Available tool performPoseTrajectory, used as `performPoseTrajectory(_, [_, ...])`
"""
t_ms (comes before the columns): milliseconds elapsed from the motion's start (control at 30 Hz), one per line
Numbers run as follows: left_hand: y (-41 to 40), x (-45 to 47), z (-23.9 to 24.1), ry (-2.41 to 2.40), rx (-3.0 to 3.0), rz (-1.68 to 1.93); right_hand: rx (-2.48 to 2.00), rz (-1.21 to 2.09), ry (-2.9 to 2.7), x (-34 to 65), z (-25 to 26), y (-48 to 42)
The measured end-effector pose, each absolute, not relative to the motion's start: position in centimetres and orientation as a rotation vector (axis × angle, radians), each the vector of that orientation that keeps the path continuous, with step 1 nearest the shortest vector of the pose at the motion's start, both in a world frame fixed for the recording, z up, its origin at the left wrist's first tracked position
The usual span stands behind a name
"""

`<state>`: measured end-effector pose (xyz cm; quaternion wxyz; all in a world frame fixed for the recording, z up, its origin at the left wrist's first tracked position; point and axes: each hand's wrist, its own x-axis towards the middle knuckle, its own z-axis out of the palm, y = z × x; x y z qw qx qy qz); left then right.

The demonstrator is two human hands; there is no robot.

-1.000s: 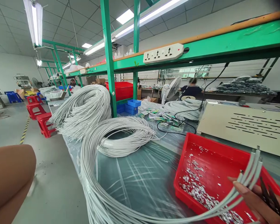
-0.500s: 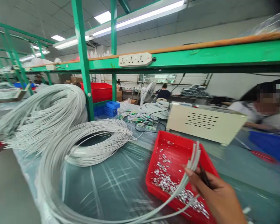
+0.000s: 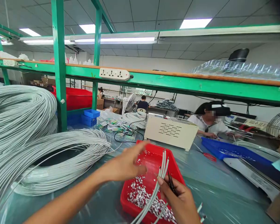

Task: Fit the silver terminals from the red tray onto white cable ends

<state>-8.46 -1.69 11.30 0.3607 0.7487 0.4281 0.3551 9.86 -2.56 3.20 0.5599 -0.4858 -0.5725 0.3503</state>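
The left hand (image 3: 124,163) has now come in, fingers spread and empty, over the red tray (image 3: 151,161). The right hand (image 3: 179,202) still grips the wires (image 3: 162,169) and scissors (image 3: 170,184).

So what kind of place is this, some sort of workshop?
Most likely a cable assembly factory. Big coils of white cable lie on a long bench under green shelving, the right hand holds a few cable ends over a red tray of small bits, and another person works opposite.

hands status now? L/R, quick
Left hand: open, holding nothing, hovering over the red tray.
Right hand: grip closed on the white wires, a dark tool also in it.
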Motion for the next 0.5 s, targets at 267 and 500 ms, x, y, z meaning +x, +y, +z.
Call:
performPoseTrajectory(267, [1.1,-1.8,3.3,0.585,1.396,0.72,-1.149,0.795,-1.49,11.6,3.1,-1.6])
performPoseTrajectory(500, [2.4,-2.0,4.0,0.739,1.023,1.121,-1.231,0.747,-1.878,14.5,3.3,0.0])
